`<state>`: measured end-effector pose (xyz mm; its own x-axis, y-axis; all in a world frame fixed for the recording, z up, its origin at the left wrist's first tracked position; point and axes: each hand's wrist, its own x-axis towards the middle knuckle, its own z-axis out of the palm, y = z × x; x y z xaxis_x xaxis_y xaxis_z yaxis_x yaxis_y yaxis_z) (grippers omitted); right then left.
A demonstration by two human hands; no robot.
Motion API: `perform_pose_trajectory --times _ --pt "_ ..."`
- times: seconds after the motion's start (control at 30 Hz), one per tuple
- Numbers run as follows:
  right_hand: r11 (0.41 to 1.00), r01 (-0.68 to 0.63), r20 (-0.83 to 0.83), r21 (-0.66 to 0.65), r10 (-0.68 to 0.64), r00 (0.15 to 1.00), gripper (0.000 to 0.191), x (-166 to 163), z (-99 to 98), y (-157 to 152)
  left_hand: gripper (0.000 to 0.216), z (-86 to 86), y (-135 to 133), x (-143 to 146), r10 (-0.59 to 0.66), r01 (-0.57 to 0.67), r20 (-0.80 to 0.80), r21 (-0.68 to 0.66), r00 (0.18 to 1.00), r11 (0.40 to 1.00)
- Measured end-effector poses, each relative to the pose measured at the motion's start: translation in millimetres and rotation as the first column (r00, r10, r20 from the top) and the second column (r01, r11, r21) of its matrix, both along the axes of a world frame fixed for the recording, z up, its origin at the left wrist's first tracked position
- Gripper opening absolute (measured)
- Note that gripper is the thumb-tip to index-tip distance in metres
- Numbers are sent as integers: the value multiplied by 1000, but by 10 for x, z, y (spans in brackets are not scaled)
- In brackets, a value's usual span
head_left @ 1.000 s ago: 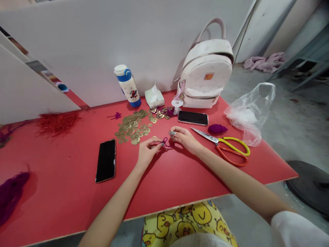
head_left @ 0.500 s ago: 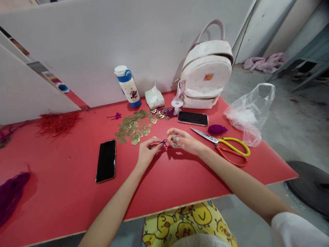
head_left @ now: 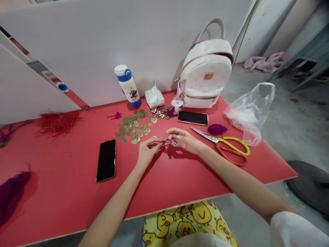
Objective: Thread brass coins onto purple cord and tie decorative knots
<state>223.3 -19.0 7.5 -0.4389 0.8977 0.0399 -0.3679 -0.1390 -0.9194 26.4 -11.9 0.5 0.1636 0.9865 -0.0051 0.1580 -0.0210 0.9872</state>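
"Purple yarn [head_left: 166, 141] is recorded in front of you, over the red table [head_left: 180, 185], with a small loop showing."

"How do your hands stand?"

"Your left hand [head_left: 149, 147] pinches the yarn between thumb and index finger. Your right hand [head_left: 186, 141] has its fingers loosely curled at the loop; whether they grip it, I cannot tell."

"And the long axis?"

"Roughly side to side before you. From your left fingertips the loop points right, toward your right fingers. Its ends are too small to make out."

"What lies about you?"

"Holed brass-coloured discs [head_left: 132, 125] beyond your left hand, a black phone [head_left: 106, 160] to its left. Scissors [head_left: 211, 137] lie right of your right hand, blades directed away and leftward, a purple bundle [head_left: 217, 129] just beyond them."
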Motion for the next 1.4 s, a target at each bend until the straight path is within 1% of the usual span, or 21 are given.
perform_pose_trajectory --times 0.07,0.1,0.17,0.23,0.3,0.37,0.4,0.43,0.5,0.57,0.6,0.67,0.8,0.97,1.03,1.13,1.23,1.33,1.4 --pt "999 35 -36 -38 -36 999 46 45 7 20 21 -7 0 1 8 -8 6 -4 1000 1000" --pt "996 74 -29 -41 -76 997 45 74 10 38 21 -11 1 1 6 -6 12 -4 1000 1000" --pt "981 196 11 -5 -196 981 44 141 15 90 20 -18 2 -1 -5 6 29 -9 1000 1000" --pt "937 344 34 65 -346 938 42 209 17 149 21 -23 2 -4 -18 18 44 -16 999 1000" --pt "883 453 38 123 -460 887 37 252 14 194 23 -29 2 -8 -21 22 47 -26 999 999" --pt "836 511 95 200 -536 839 30 247 10 202 25 -34 2 -12 -24 25 41 -27 999 999" --pt "815 515 150 267 -563 813 27 224 6 189 26 -35 2 -14 -25 26 36 -26 999 999" --pt "795 496 216 350 -584 783 24 189 1 166 27 -33 1 -15 -23 23 32 -21 999 1000" --pt "771 384 342 507 -590 732 22 92 -20 99 27 -20 -3 -15 -16 17 34 -11 999 1000" --pt "781 229 451 582 -543 708 15 -14 -61 29 27 2 -10 -9 -8 9 56 -22 998 1000" --pt "791 173 493 587 -519 698 13 -61 -89 1 27 14 -14 -5 -2 5 71 -38 997 999" --pt "806 126 529 578 -488 695 13 -134 -152 -32 28 35 -22 3 16 -9 99 -79 995 997" --pt "819 127 510 560 -461 726 3 -184 -247 -21 28 51 -36 20 40 -20 151 -130 988 991" --pt "788 68 526 612 -471 708 3 -186 -268 2 30 57 -63 37 42 4 223 -203 974 979" --pt "770 41 526 637 -473 706 3 -195 -274 -2 29 49 -75 41 22 27 228 -209 973 978" --pt "758 -2 543 653 -465 699 8 -211 -289 -13 26 27 -89 43 -18 57 220 -173 975 983" --pt "758 -48 568 650 -443 694 10 -213 -290 -21 22 10 -90 44 -49 73 191 -124 980 990" --pt "762 -61 581 644 -436 687 13 -186 -268 -20 16 3 -73 39 -39 46 132 -53 991 997" --pt "770 -53 587 636 -438 681 11 -152 -242 -14 14 0 -54 31 -18 18 82 -1 996 1000"
